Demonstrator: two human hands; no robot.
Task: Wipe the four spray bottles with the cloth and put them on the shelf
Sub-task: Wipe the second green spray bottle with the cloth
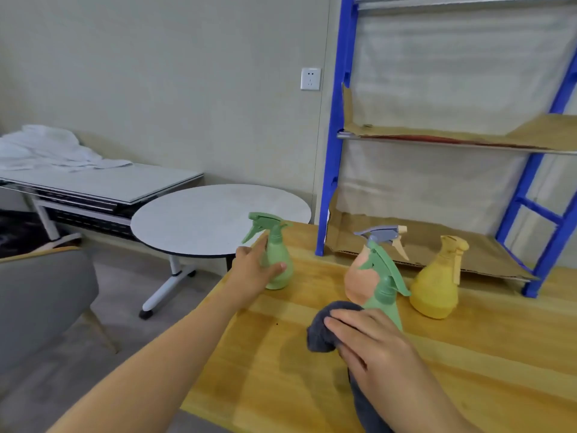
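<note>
Several spray bottles stand on the wooden table (281, 354). My left hand (254, 271) grips the far-left green spray bottle (278, 250), thumb across its front, fingers behind it. My right hand (374, 345) holds a bunched dark grey cloth (323, 334) just in front of a second green bottle (385, 292), whose lower body is hidden by the hand. Behind that one stands a peach bottle (359, 276) with a grey-blue trigger. A yellow bottle (434, 292) stands to its right. The blue-framed shelf (332, 157), with cardboard-lined boards, rises at the table's back right.
A round white table (218, 217) sits beyond the table's left edge. Behind it is a long white table (103, 185) with a crumpled white cloth (50, 148). A grey chair (40, 295) stands at lower left. The shelf's lowest board (415, 242) lies behind the bottles.
</note>
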